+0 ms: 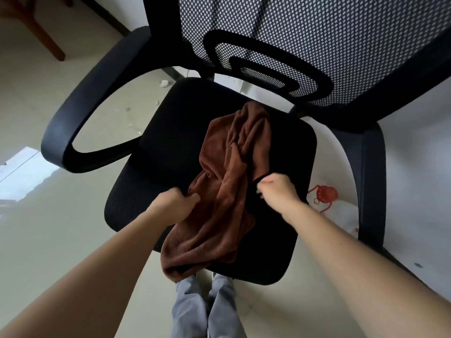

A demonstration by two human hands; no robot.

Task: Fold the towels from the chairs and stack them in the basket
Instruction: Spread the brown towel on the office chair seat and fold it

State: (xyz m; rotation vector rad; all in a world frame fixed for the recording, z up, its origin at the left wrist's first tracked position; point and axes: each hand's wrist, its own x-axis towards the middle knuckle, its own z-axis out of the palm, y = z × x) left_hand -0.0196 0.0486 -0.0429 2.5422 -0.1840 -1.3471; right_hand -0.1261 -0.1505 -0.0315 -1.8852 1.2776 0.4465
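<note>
My left grip (177, 200) was closed on an edge of the brown towel (234, 167) on the chair seat (170, 132). My right grip (275, 189) was curled at the opposite edge; I couldn't tell whether it held cloth.

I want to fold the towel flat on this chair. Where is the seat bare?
Widest: the black fabric seat left of the crumpled brown towel, towards the looped black armrest. A narrower strip lies right of the towel, beyond the right hand. The middle, back to front edge, is crowded by towel and left hand.
</note>
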